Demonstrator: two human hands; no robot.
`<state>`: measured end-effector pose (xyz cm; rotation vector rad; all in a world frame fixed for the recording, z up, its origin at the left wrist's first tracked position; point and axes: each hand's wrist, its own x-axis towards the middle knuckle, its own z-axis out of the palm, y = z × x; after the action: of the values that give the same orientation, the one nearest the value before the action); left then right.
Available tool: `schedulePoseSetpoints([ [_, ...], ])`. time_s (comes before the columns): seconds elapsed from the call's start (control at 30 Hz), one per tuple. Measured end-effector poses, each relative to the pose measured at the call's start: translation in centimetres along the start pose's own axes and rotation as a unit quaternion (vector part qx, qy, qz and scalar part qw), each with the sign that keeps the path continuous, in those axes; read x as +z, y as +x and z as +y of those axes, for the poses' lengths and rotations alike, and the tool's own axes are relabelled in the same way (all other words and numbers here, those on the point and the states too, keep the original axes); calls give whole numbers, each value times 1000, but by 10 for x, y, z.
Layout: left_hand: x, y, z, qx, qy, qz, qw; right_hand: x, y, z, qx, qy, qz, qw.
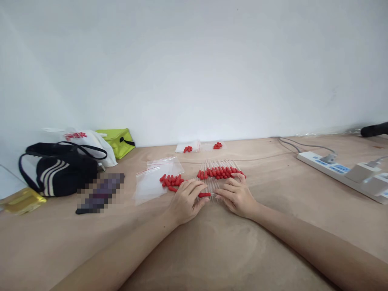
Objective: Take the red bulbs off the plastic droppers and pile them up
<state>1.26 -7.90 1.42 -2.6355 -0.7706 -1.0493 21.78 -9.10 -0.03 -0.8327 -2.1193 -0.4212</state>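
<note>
One red piece [204,195] — left hand [185,202] holding, right hand [239,197] near.

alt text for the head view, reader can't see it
A person's left hand holds a red piece at a table, the right hand close beside it. Just beyond, a row of red pieces lies among thin sticks, with a loose red pile to the left; a power strip sits at right, bags at far left.
</note>
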Motion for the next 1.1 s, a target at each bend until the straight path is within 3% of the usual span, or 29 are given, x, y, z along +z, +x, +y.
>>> schedulePoseSetpoints([
  [0.13,1,2,0,21,-5,-24,999,-3,2,-4,-13,-1,-7,1000],
  [0.37,-4,-1,-1,42,34,-38,998,-11,1,-8,4,-11,-80,997],
  [0.6,-15,-6,-7,40,46,-49,997,-16,-5,-1,12,-10,-71,997],
  [0.73,-31,-14,-33,-86,22,13,996,-21,-15,16,86,-42,-42,995],
  [0.87,-42,-17,-59,-214,32,69,974,-17,-15,20,144,-53,-47,987],
  [1.1,-46,-23,-90,-393,29,48,918,-8,-11,14,207,-79,-94,971],
])
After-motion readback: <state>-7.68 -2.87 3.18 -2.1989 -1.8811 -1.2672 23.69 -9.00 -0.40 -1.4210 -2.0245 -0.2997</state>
